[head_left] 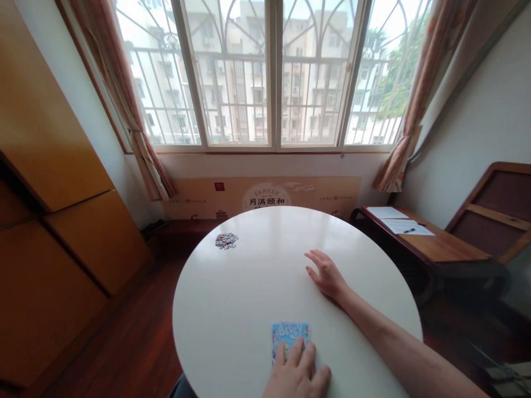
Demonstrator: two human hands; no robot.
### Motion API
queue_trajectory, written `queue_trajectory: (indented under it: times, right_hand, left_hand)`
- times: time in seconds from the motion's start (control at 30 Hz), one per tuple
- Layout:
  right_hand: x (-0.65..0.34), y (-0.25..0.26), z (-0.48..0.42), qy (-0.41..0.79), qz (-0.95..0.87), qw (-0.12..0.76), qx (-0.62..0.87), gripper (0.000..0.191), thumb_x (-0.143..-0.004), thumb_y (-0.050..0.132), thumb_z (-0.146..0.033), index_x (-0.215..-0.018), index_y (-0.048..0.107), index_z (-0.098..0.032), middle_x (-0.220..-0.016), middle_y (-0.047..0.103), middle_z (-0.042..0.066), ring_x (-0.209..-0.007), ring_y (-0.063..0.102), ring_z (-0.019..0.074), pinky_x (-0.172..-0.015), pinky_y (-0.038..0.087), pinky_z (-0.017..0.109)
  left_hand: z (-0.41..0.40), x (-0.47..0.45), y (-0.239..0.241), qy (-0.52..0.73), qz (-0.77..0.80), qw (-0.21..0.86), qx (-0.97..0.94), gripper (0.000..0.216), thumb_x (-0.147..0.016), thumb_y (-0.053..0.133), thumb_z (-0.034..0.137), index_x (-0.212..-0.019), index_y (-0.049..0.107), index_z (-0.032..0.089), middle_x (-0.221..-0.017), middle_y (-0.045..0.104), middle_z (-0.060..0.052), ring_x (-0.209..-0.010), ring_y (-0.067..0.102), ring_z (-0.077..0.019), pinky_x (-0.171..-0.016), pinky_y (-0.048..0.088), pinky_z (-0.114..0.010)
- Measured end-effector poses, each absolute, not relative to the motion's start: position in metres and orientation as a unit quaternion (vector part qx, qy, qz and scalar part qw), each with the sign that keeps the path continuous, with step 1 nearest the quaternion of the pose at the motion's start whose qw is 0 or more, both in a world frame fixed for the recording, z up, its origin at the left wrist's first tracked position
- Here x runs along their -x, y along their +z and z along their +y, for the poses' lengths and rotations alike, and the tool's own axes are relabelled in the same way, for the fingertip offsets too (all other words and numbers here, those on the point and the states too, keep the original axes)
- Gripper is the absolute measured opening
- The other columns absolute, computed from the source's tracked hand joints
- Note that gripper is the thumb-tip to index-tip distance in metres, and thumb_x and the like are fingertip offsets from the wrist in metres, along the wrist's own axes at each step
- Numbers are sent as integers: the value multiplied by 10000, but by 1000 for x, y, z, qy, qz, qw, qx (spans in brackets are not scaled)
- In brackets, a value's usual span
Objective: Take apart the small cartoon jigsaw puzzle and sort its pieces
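The small blue card (290, 333) lay on the round white counter (232, 298), close to the near edge. It had bright pictures and big blue letters on top. The left hand (296, 373) lay flat on the lower part of the card. Its fingers were straight and close together, not curled round anything. The hand touched the card from above but did not grip it. The bottom of the card was hidden under the fingers.

The step in hand looked like holding the card down. To do that well, soft flat fingers seemed best, so the card would not slide on the shiny counter. A thin card lies tight on a smooth top, so lifting it would likely need a fingertip under one corner, not a pinch from above.

The right hand (327, 276) lay past the card and a bit to the right. It was palm down and wide open, with the fingers spread. It touched only the counter and held nothing.

Far past the card and to the left, a little pile of puzzle pieces (226, 240) sat near the far edge, well apart from both hands.

Beyond the card, off the counter, a flat brown box (332, 193) leaned on the wall under a big window (269, 72). To the right of the card stood a low wooden bench (440, 249) with white papers (398, 221) on it. To the left of the card stood a tall wooden cupboard (62, 166).
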State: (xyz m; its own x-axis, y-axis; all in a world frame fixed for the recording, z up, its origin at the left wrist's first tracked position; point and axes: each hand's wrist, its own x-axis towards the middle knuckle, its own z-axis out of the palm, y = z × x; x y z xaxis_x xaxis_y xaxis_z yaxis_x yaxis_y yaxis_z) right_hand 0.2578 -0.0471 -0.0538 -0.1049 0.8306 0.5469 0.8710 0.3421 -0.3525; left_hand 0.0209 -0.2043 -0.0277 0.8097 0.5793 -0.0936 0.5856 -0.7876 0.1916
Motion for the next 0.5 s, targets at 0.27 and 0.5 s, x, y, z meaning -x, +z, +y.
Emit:
queue_trajectory:
  times: [0.27,0.5]
  right_hand:
    - [-260,-62,-46,-26,-737,361,571,411,-892,520,-291,-1276,609,-172,-1310,595,138,-1257,522,261,-1095,423,471]
    - [-262,-63,-47,-17,-734,373,568,410,-883,514,-271,-1260,625,-154,-1275,612,151,-1215,550,261,-1084,435,460]
  left_hand:
    - [-201,15,-11,-21,371,137,-918,487,-851,603,440,-1284,587,218,-1483,455,-134,-1369,386,-360,-1134,321,-542]
    - [-177,61,4,-47,442,117,-888,571,-866,457,191,-1433,494,245,-1512,433,-89,-1386,393,-294,-1149,315,-446]
